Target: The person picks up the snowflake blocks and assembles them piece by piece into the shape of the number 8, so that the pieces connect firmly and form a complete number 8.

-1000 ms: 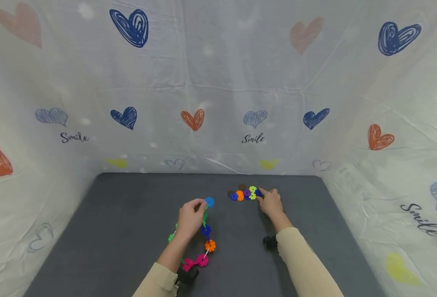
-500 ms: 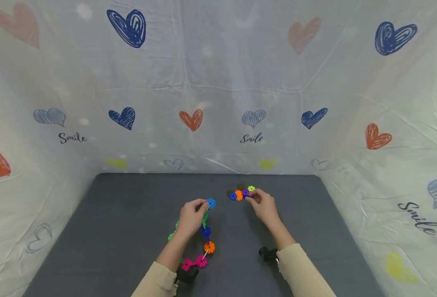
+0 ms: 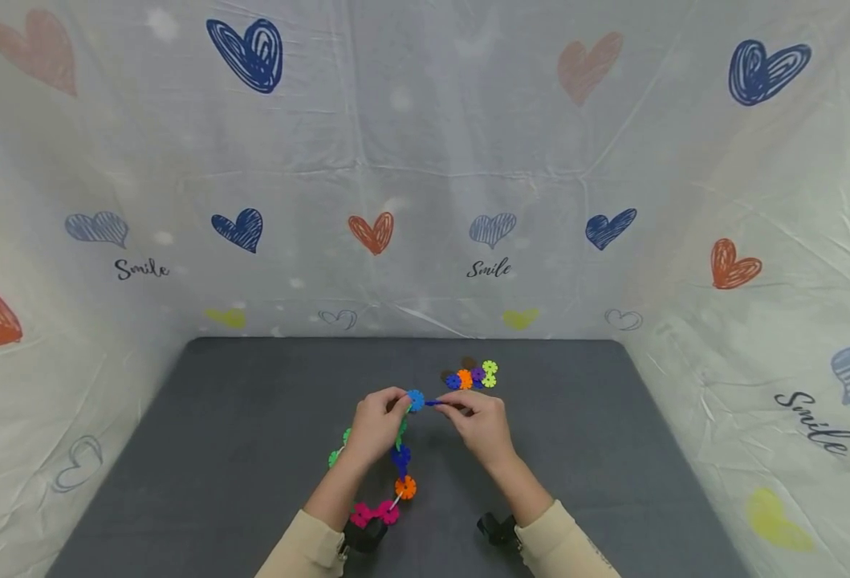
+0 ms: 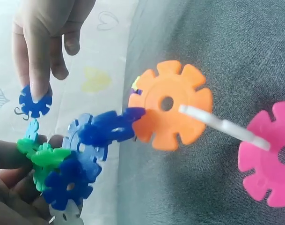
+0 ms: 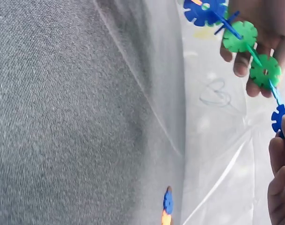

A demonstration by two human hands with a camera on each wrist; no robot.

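My left hand [image 3: 377, 425] pinches a light-blue notched flower disc [image 3: 416, 400], the end piece of a linked chain. Below it hang green, dark-blue, orange [image 4: 170, 105] and pink [image 4: 268, 145] discs, with a white one [image 4: 226, 128] joining orange to pink. Part of the chain is hidden behind the left hand and wrist. A dark-blue disc [image 4: 35, 102] is held between the thumb and fingers of my right hand [image 3: 486, 424]. In the head view it is edge-on, right beside the light-blue disc; whether their slots touch, I cannot tell.
A small group of loose flower discs, including an orange one [image 3: 464, 379] and a yellow-green one [image 3: 490, 367], lies toward the back of the dark grey table [image 3: 251, 401]. A white curtain [image 3: 425, 265] printed with hearts surrounds the table at the back and sides.
The right hand has taken the dark-blue disc from the right end of the group and brought it left and nearer, up to the light-blue disc. My left hand has hardly moved.
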